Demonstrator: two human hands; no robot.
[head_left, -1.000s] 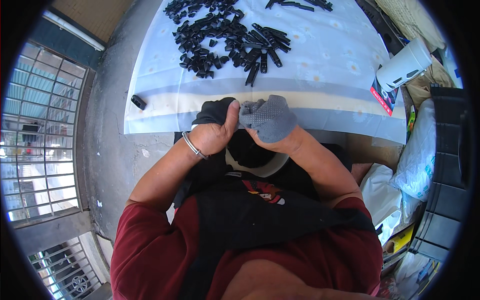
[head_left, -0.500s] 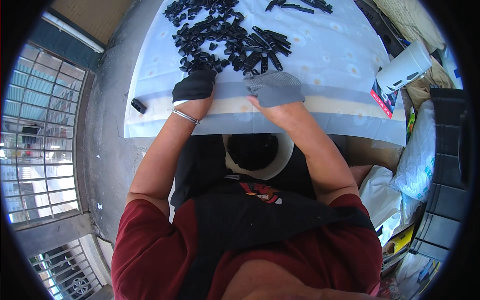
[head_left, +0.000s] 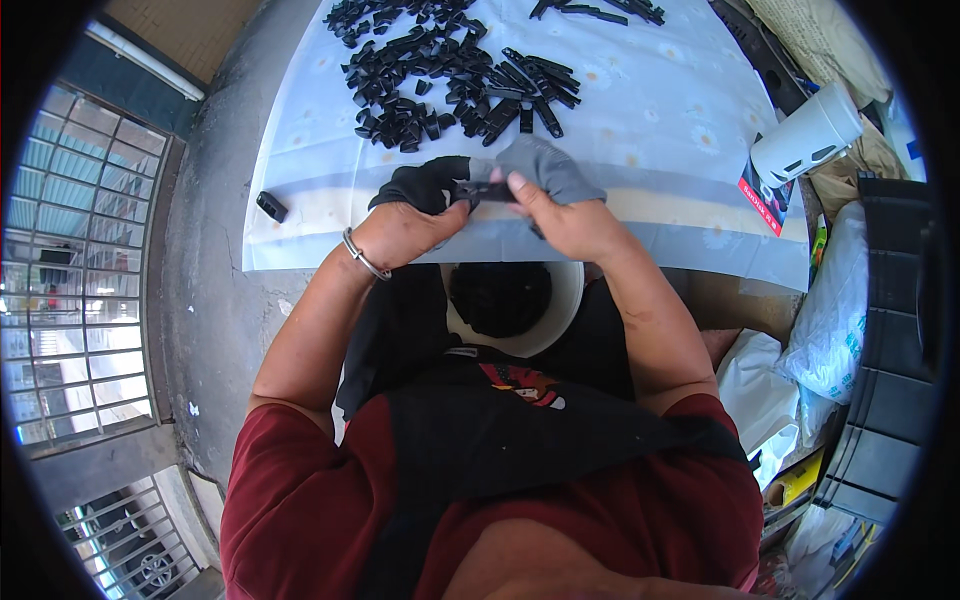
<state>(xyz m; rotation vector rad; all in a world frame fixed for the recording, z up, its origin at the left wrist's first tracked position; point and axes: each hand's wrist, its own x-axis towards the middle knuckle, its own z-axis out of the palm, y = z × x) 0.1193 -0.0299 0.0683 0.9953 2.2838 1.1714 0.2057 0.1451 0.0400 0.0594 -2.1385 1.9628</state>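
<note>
Head view: pinching one black strip (head_left: 488, 191) between left hand (head_left: 420, 208) and right hand (head_left: 562, 195).
Closed-fingered at both ends; beyond the grip, black pieces (head_left: 405, 130) too many to count; leftward, one black block (head_left: 271, 206).

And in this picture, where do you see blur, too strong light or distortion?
In the head view, the right hand and dark piece look slightly blurred; the barred window has washed-out patches and bends near the picture's dark rim; the black contents of the white bucket show little detail.
</note>
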